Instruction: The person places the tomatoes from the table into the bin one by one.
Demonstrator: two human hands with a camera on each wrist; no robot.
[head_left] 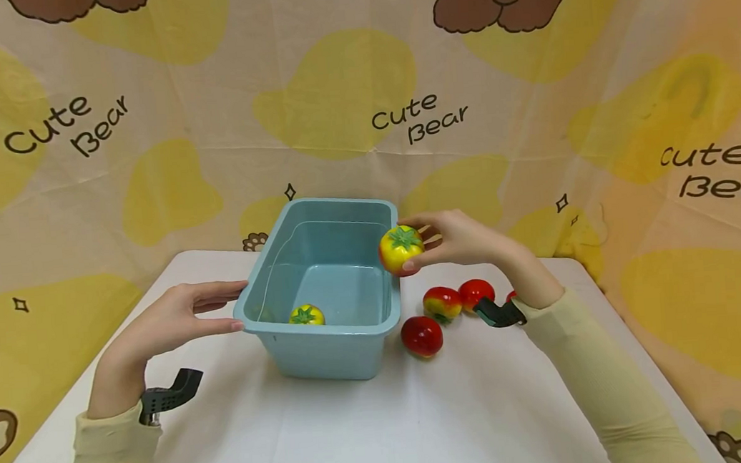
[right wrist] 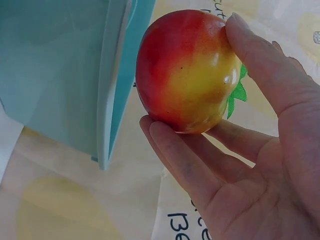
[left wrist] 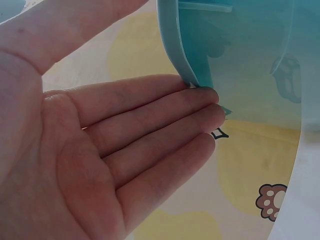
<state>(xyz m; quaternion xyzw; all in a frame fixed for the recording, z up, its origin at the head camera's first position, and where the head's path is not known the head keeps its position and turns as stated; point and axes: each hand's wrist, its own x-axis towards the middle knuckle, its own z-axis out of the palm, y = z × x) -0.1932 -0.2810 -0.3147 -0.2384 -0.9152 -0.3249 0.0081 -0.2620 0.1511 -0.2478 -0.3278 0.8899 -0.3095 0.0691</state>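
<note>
My right hand (head_left: 451, 239) holds a red and yellow toy tomato (head_left: 402, 249) with a green calyx, at the right rim of a light blue plastic basin (head_left: 326, 333). In the right wrist view, thumb and fingers press the toy tomato (right wrist: 187, 75) from opposite sides, beside the basin's wall (right wrist: 55, 75). Another toy tomato (head_left: 307, 315), yellow on top with a green calyx, lies inside the basin near its front wall. At the basin's left front corner rests my left hand (head_left: 179, 313). Its straight fingers (left wrist: 155, 117) touch the rim in the left wrist view.
Right of the basin, on the white table (head_left: 333, 435), lie a dark red toy fruit (head_left: 421, 336), a red and yellow one (head_left: 442, 302) and a bright red one (head_left: 476, 294). More red shows behind the right wrist. A printed cloth (head_left: 334, 83) hangs close behind the table.
</note>
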